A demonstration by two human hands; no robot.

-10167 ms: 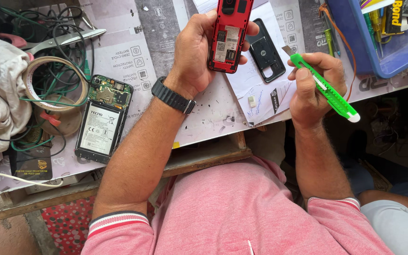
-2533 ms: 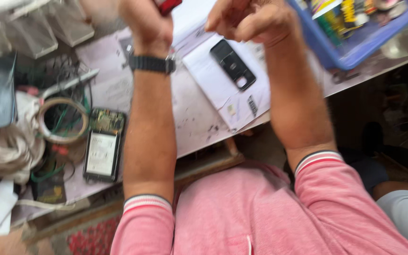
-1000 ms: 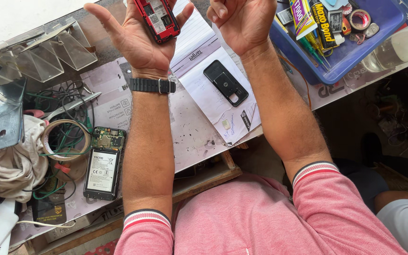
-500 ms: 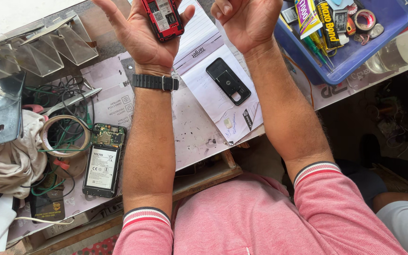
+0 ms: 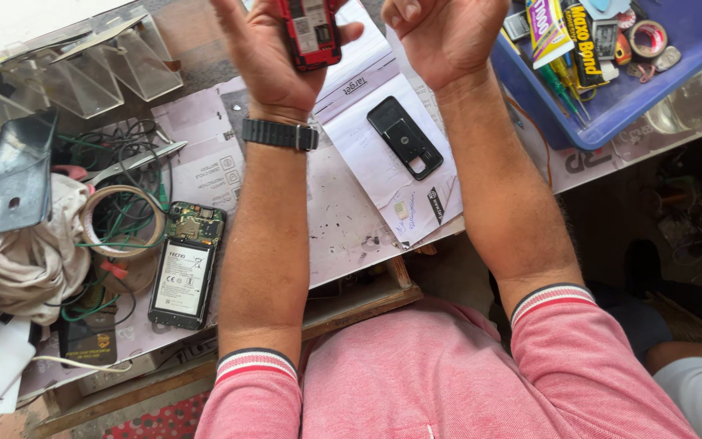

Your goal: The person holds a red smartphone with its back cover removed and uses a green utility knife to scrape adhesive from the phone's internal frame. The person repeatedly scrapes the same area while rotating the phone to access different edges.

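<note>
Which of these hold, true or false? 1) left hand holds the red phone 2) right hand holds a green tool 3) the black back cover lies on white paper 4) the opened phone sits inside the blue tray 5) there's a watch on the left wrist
1) True. The left hand grips the red phone, its open back facing the camera.
2) False. The right hand is closed in a loose fist with no tool visible in it.
3) True. The black back cover lies on the white paper between the forearms.
4) False. The opened phone lies on the table beside the wire coil; the blue tray is at the far right.
5) True. A dark watch bands the left wrist.
</note>
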